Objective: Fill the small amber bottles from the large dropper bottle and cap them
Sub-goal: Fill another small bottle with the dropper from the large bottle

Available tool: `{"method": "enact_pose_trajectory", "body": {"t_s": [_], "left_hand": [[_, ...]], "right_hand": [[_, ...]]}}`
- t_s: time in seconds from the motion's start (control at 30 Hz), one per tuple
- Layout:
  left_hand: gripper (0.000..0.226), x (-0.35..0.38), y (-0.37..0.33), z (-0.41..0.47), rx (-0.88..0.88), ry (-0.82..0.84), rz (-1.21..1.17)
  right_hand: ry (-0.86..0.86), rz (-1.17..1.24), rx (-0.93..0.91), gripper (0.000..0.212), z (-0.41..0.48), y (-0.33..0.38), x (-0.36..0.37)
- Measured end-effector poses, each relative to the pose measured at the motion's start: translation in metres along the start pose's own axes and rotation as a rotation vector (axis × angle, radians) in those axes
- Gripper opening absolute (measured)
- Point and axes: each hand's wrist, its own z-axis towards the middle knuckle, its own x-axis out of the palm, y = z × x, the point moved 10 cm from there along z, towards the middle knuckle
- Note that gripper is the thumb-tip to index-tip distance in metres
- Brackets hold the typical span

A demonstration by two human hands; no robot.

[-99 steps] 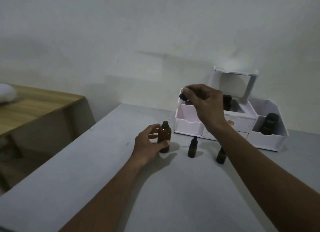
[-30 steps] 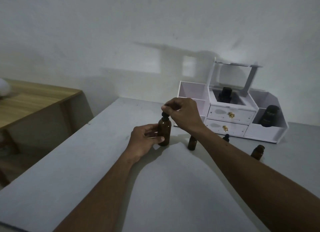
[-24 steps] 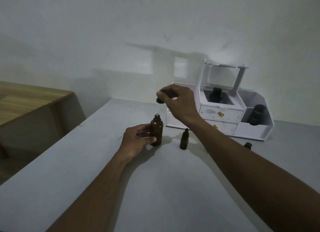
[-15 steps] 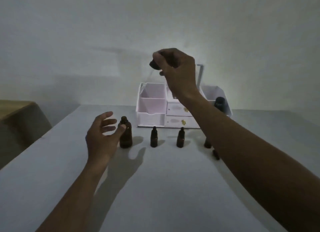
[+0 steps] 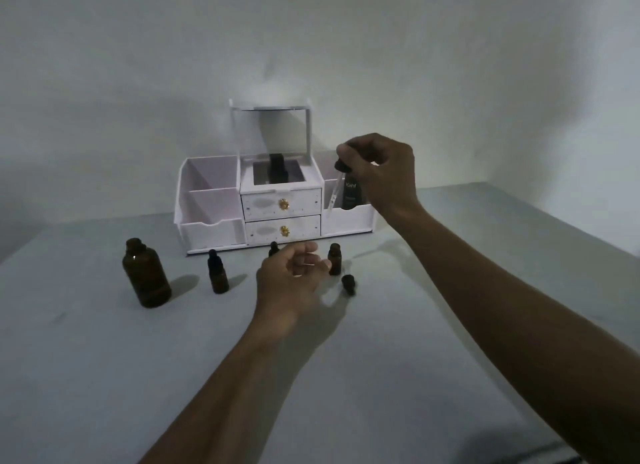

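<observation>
White organizer (image 5: pixel 207 228) on grey table (image 5: pixel 104 377); drawers (image 5: pixel 263 204) shut.

Bare left hand (image 5: pixel 291 273) and right hand (image 5: pixel 381 172), bare forearms (image 5: pixel 239 380).

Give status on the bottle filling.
Done: one capped small bottle and a second capped bottle, half hidden behind the left hand; fill levels unreadable. In hand: right hand pinches the dropper; left hand hovers by the uncapped small bottle. Left: fill it, fit the loose cap, close the large bottle.
</observation>
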Motion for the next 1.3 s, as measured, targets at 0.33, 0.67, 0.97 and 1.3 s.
{"method": "enact_pose_trajectory", "body": {"t_s": [0.33, 0.67, 0.97, 1.3], "left_hand": [[0.056, 0.030, 0.027, 0.037, -0.001, -0.010, 0.176], [0.050, 0.034, 0.031, 0.047, 0.028, 0.010, 0.184], [0.043, 0.037, 0.027, 0.051, 0.069, 0.008, 0.258], [0.034, 0.036, 0.027, 0.050, 0.073, 0.006, 0.239]], "right_hand": [[0.032, -0.010, 0.076, 0.013, -0.010, -0.043, -0.004], [0.073, 0.013, 0.114, 0.012, -0.013, -0.055, 0.008], [0.079, -0.014, 0.090, 0.011, -0.011, -0.055, 0.011], [0.065, -0.015, 0.072, 0.013, -0.011, -0.053, 0.010]]}}
